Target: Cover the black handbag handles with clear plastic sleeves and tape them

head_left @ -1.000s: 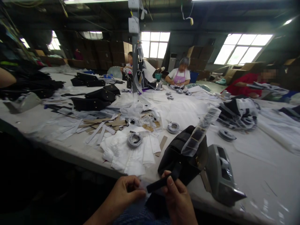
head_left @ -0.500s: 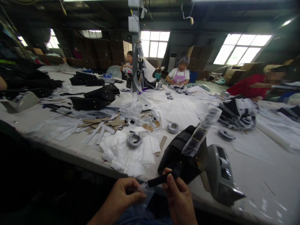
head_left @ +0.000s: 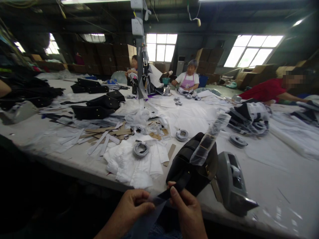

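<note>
At the table's front edge, my left hand (head_left: 132, 210) pinches a translucent plastic sleeve (head_left: 147, 222) that hangs down below the fingers. My right hand (head_left: 186, 212) grips a black strap (head_left: 171, 192) between thumb and fingers. The strap's free end lies inside or against the mouth of the sleeve; which one is hard to tell. Just behind my right hand a black handbag (head_left: 175, 169) rests tilted on the table. A strip in clear plastic wrap (head_left: 208, 139) sticks up across its top. Beside it stands a grey tape dispenser (head_left: 230, 192).
White plastic sleeves (head_left: 134, 169) lie piled on the table, with a coiled wrapped strap (head_left: 141, 149) on top. Cardboard strips (head_left: 109, 132) and black bags (head_left: 94, 107) lie to the left. A post (head_left: 139, 66) rises mid-table. Several people work around the table.
The strap's end has moved left and down to the sleeve in my left hand, where plastic now overlaps it. The whole view has shifted slightly.
</note>
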A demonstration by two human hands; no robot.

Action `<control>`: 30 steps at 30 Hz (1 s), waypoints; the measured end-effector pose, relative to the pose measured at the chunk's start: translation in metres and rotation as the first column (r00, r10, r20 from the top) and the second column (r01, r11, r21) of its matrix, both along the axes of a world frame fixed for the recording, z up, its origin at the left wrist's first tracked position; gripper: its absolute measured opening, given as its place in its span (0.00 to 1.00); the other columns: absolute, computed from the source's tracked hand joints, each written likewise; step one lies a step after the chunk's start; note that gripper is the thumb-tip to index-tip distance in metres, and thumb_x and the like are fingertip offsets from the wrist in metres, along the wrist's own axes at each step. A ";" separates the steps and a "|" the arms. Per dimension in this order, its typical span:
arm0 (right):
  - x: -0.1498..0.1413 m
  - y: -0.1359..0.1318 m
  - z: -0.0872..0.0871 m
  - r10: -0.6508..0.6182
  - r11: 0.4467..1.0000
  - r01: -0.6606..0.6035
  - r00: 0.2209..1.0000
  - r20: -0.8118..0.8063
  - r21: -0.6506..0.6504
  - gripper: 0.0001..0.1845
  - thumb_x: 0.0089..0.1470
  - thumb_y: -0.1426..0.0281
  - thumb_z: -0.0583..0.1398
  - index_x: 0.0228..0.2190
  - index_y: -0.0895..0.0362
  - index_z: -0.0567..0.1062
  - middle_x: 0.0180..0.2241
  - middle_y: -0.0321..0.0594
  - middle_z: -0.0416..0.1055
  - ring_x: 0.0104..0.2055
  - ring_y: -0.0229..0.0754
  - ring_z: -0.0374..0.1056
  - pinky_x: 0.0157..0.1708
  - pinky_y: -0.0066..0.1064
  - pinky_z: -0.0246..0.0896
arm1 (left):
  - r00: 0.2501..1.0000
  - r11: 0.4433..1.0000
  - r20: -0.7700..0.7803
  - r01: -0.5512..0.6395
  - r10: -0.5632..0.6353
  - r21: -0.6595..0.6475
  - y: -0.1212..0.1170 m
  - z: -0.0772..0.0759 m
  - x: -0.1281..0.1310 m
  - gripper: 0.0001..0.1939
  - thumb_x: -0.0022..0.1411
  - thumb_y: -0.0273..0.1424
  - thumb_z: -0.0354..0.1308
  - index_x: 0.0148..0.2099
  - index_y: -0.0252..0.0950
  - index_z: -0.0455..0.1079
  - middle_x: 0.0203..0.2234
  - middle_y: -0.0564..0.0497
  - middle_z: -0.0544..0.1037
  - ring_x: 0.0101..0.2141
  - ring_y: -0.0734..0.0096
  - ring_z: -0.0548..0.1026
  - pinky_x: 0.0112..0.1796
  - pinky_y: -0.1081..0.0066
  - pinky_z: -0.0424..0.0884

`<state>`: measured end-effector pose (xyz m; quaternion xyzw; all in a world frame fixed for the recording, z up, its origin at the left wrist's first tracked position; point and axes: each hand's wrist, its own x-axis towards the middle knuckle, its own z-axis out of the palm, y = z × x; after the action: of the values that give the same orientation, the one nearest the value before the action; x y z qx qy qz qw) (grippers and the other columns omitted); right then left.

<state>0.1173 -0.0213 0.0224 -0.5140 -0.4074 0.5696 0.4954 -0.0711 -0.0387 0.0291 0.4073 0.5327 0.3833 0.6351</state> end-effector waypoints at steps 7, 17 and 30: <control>0.015 -0.001 -0.003 0.119 0.992 -0.122 0.990 0.079 0.030 0.26 0.51 0.48 0.62 0.41 0.55 0.82 0.27 0.40 0.74 0.27 0.41 0.65 0.27 0.29 0.60 | 1.000 1.000 0.024 0.018 -0.018 -0.009 0.015 -0.003 0.026 0.20 0.50 0.45 0.69 0.31 0.31 0.76 0.22 0.50 0.80 0.23 0.71 0.73 0.26 0.75 0.64; 0.041 0.005 -0.017 0.086 0.996 -0.087 0.989 0.118 0.004 0.34 0.52 0.45 0.60 0.44 0.62 0.80 0.17 0.38 0.70 0.20 0.40 0.65 0.23 0.28 0.62 | 0.985 0.990 0.163 -0.076 0.055 0.120 0.051 0.003 0.076 0.18 0.56 0.42 0.65 0.40 0.32 0.79 0.29 0.47 0.82 0.29 0.67 0.77 0.30 0.74 0.70; 0.027 0.027 0.009 -0.066 0.994 0.033 0.936 0.346 0.101 0.25 0.52 0.50 0.61 0.27 0.59 0.82 0.12 0.35 0.67 0.15 0.38 0.64 0.17 0.25 0.58 | 0.976 0.973 0.148 -0.178 0.157 0.145 0.063 0.002 0.082 0.18 0.56 0.42 0.65 0.44 0.34 0.78 0.32 0.48 0.82 0.33 0.64 0.78 0.33 0.73 0.72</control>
<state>0.1439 0.0055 0.0318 -0.5929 -0.5019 0.4373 0.4531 0.0105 0.0247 0.0309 0.3827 0.4890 0.5033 0.6009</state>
